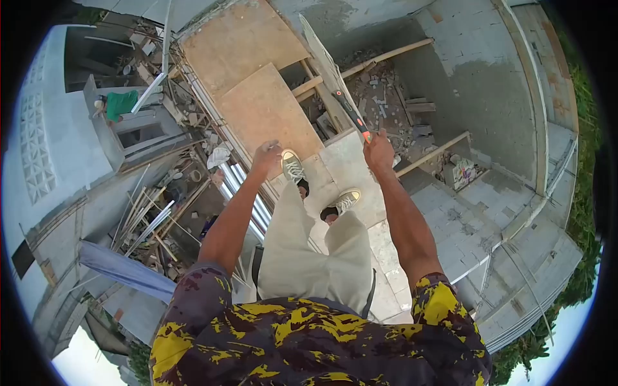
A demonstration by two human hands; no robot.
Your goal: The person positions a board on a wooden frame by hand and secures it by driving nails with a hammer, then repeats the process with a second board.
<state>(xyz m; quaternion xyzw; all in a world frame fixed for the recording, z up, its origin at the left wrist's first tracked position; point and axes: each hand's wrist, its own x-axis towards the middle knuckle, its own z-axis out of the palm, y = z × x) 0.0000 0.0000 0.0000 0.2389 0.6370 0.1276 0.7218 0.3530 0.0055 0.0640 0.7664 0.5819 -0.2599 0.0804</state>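
My right hand is closed around the black and orange handle of a hand saw. Its long pale blade points forward, away from me, over an opening beside the boards. My left hand hangs by my left shoe, its fingers loosely curled and apart, with nothing visible in it. Ahead of that hand lies a tan plywood sheet. My right shoe rests on a pale concrete surface.
To the right, a deep walled space holds rubble, crossed by a wooden pole. Metal pipes lie along the left edge, above a lower level with scattered timber. A person in green is far left below.
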